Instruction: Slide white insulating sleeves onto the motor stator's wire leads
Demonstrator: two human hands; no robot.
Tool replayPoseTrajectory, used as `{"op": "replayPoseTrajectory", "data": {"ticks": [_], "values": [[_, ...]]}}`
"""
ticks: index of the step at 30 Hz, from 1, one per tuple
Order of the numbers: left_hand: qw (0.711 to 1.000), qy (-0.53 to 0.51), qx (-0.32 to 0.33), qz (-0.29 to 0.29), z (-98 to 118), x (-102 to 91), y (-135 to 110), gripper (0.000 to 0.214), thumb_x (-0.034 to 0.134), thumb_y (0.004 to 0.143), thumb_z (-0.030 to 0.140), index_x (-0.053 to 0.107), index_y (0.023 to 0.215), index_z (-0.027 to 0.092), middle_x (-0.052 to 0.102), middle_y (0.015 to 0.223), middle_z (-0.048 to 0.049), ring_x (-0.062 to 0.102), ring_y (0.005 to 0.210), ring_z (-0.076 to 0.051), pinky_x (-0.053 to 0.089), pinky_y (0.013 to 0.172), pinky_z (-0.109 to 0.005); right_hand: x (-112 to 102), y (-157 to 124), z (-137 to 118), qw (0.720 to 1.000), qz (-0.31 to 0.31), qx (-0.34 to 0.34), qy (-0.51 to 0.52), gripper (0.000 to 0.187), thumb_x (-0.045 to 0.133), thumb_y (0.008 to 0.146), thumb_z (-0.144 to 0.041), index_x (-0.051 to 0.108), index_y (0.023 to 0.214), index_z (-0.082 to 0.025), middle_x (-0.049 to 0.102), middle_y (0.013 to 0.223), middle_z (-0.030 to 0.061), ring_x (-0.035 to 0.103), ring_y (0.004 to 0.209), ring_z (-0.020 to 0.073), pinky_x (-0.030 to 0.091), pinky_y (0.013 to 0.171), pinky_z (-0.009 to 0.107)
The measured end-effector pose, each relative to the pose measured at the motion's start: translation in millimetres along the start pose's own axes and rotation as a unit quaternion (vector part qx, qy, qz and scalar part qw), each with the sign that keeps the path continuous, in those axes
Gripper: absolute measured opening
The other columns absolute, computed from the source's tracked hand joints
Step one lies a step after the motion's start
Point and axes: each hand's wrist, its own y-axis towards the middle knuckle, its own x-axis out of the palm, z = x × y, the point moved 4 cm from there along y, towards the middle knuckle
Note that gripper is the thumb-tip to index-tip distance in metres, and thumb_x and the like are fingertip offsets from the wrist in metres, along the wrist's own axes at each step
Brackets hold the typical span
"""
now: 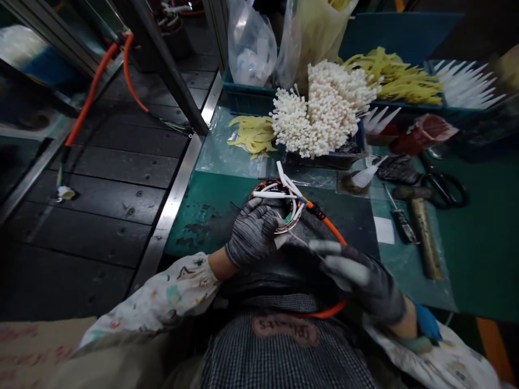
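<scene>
My left hand, in a grey knit glove, is closed around a round wound coil with white sleeves, coloured wires and an orange cable coming off it. It holds the coil at the near edge of the green mat. My right hand, also gloved, is blurred by motion just right of the coil, above my lap. Its white-tipped fingers point left toward the coil; whether they pinch anything is not clear.
Behind the coil stand bundles of white sticks, yellow strips and white pointed pieces in blue trays. A hammer, screwdriver and scissors lie at the right. Dark conveyor slats run along the left.
</scene>
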Motion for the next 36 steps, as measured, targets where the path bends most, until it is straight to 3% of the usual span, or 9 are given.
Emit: {"op": "replayPoseTrajectory", "data": {"ticks": [3, 6, 11, 16, 18, 21, 25, 33, 36], "values": [[1.0, -0.016, -0.005, 0.025, -3, 2.7, -4, 0.02, 0.077, 0.101, 0.04, 0.07, 0.11, 0.023, 0.085, 0.107, -0.0047, 0.081, 0.11, -0.025, 0.055, 0.118, -0.048, 6, 33, 8, 0.988, 0.001, -0.064, -0.137, 0.03, 0.063, 0.109, -0.047, 0.083, 0.125, -0.031, 0.088, 0.114, 0.0087, 0.085, 0.101, 0.0298, 0.072, 0.085, 0.045], [0.998, -0.045, -0.011, 0.037, -5, 6.6, -5, 0.02, 0.079, 0.099, 0.039, 0.071, 0.111, 0.025, 0.086, 0.111, -0.0034, 0.082, 0.112, -0.024, 0.054, 0.117, -0.048, 12, 64, 4, 0.956, 0.013, -0.108, -0.273, 0.038, 0.052, 0.114, -0.045, 0.082, 0.127, -0.024, 0.087, 0.118, 0.0123, 0.084, 0.103, 0.0295, 0.069, 0.087, 0.042], [0.992, -0.107, -0.03, 0.055, -6, 6.7, -3, 0.014, 0.082, 0.095, 0.028, 0.073, 0.106, 0.027, 0.087, 0.108, -0.0006, 0.082, 0.114, -0.023, 0.051, 0.118, -0.047, 27, 100, -6, 0.899, -0.124, 0.008, -0.42, 0.041, 0.054, 0.114, -0.042, 0.079, 0.137, -0.019, 0.087, 0.109, 0.0151, 0.081, 0.087, 0.031, 0.061, 0.076, 0.04], [0.994, -0.094, -0.036, 0.03, -5, 5.6, -2, 0.013, 0.079, 0.099, 0.034, 0.076, 0.108, 0.025, 0.087, 0.115, -0.0055, 0.081, 0.118, -0.024, 0.055, 0.118, -0.048, 18, 105, -7, 0.978, -0.04, -0.016, -0.203, 0.039, 0.058, 0.109, -0.047, 0.085, 0.116, -0.02, 0.087, 0.102, 0.0099, 0.082, 0.086, 0.0257, 0.064, 0.078, 0.036], [0.995, -0.093, -0.043, 0.017, -6, 5.7, -2, 0.014, 0.077, 0.101, 0.035, 0.077, 0.112, 0.026, 0.087, 0.118, -0.0053, 0.081, 0.12, -0.023, 0.056, 0.12, -0.048, 12, 101, -5, 0.994, -0.014, -0.019, -0.109, 0.04, 0.054, 0.111, -0.048, 0.085, 0.114, -0.022, 0.088, 0.107, 0.0081, 0.083, 0.094, 0.024, 0.067, 0.085, 0.036], [0.995, -0.094, -0.042, 0.018, -6, 4.4, -3, 0.018, 0.078, 0.099, 0.036, 0.078, 0.113, 0.026, 0.087, 0.115, -0.0051, 0.083, 0.116, -0.023, 0.058, 0.119, -0.048, 6, 99, -4, 0.999, -0.039, -0.018, 0.022, 0.026, 0.07, 0.104, -0.045, 0.087, 0.106, -0.026, 0.089, 0.103, 0.0044, 0.085, 0.095, 0.0234, 0.069, 0.09, 0.038], [0.995, -0.092, -0.041, 0.016, -7, 2.2, -1, 0.018, 0.08, 0.099, 0.04, 0.078, 0.109, 0.025, 0.088, 0.114, -0.0039, 0.084, 0.114, -0.023, 0.061, 0.116, -0.048, 1, 102, 0, 1.0, -0.012, -0.013, 0.004, 0.017, 0.083, 0.092, -0.041, 0.086, 0.098, -0.025, 0.088, 0.093, 0.004, 0.083, 0.082, 0.0248, 0.071, 0.079, 0.04], [0.995, -0.087, -0.037, -0.001, -10, 5.6, -4, 0.023, 0.079, 0.1, 0.039, 0.077, 0.12, 0.027, 0.086, 0.122, -0.0053, 0.081, 0.122, -0.025, 0.058, 0.119, -0.05, 12, 100, 3, 1.0, 0.014, -0.01, 0.003, 0.016, 0.082, 0.094, -0.036, 0.086, 0.102, -0.023, 0.088, 0.099, 0.0066, 0.083, 0.088, 0.0253, 0.07, 0.084, 0.041], [0.996, -0.087, -0.03, -0.001, -9, 6.0, -3, 0.019, 0.079, 0.099, 0.039, 0.078, 0.113, 0.027, 0.087, 0.117, -0.0046, 0.082, 0.116, -0.024, 0.059, 0.116, -0.048, 13, 96, 8, 0.999, 0.008, -0.043, 0.003, 0.013, 0.078, 0.098, -0.032, 0.086, 0.104, -0.024, 0.088, 0.101, 0.0054, 0.083, 0.09, 0.0227, 0.069, 0.087, 0.038]]}}
